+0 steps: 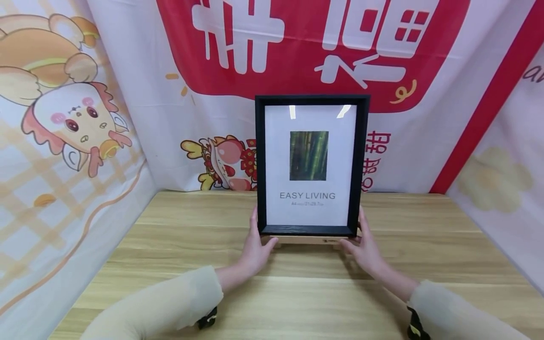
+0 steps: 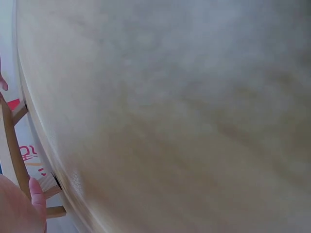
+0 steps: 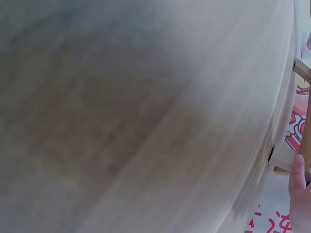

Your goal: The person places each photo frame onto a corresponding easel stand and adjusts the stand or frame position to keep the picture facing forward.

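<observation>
A black picture frame (image 1: 312,230) stands upright on the ledge of a small wooden easel (image 1: 303,240), its front towards me. Behind its glass is a white sheet with a bamboo picture and the words "EASY LIVING". At the lower left corner my left hand (image 1: 255,250) grips the easel, thumb at the ledge and fingers along the frame's side, partly hidden. My right hand (image 1: 366,250) does the same at the lower right corner. Both wrist views catch a thumb by the easel's wooden bar (image 2: 13,145) and its short feet (image 3: 284,158).
The easel rests on a wood-grain table (image 1: 289,302). Behind it hangs a white and red printed cloth (image 1: 221,80), close to the frame's back. Another printed cloth (image 1: 140,226) borders the table on the left, and a pale one (image 1: 501,198) on the right.
</observation>
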Motion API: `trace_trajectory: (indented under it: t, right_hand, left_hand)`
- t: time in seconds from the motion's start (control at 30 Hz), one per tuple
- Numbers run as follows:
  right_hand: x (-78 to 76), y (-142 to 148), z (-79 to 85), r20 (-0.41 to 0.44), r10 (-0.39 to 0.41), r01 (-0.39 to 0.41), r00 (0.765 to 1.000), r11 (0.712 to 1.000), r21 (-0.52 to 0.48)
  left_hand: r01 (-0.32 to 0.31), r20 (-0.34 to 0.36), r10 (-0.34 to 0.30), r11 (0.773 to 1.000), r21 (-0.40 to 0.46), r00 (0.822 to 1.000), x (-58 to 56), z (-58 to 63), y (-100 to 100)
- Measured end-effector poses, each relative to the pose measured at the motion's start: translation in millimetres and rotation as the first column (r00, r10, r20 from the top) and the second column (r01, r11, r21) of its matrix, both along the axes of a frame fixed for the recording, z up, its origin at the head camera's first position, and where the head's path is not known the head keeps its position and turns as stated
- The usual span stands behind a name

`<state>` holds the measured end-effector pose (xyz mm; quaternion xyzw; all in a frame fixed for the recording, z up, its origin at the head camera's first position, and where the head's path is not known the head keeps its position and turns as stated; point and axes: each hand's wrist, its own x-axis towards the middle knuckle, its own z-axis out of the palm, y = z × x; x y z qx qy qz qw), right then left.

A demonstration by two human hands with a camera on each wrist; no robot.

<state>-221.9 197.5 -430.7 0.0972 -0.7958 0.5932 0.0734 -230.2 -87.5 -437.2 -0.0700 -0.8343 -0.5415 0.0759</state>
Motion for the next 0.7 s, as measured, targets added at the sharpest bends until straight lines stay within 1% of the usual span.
trace_trajectory:
  t: [0.1, 0.2, 0.53, 0.7]
  right_hand:
    - [-0.9, -0.6, 1.1, 0.017, 0.008, -0.008, 1.000, 1.000, 0.002]
    - [-2.0, -1.0, 0.6, 0.017, 0.014, -0.014, 1.000, 1.000, 0.003]
    - [-2.5, -1.1, -0.7, 0.020, 0.007, -0.007, 1.000, 1.000, 0.004]
    - [-1.7, -0.8, -0.3, 0.026, -0.001, 0.000, 1.000, 1.000, 0.009]
  left_hand:
    - [-0.010, 0.001, 0.010, 1.000, -0.018, 1.000, 0.7, -0.5, -1.6]
    - [-0.015, 0.005, 0.015, 1.000, -0.027, 1.000, 1.4, 0.2, -2.2]
    - [-0.007, 0.000, 0.007, 0.999, -0.041, 1.000, 1.7, 0.9, -1.7]
    - [-0.002, 0.001, 0.002, 0.998, -0.064, 1.000, 2.0, 0.1, -1.8]
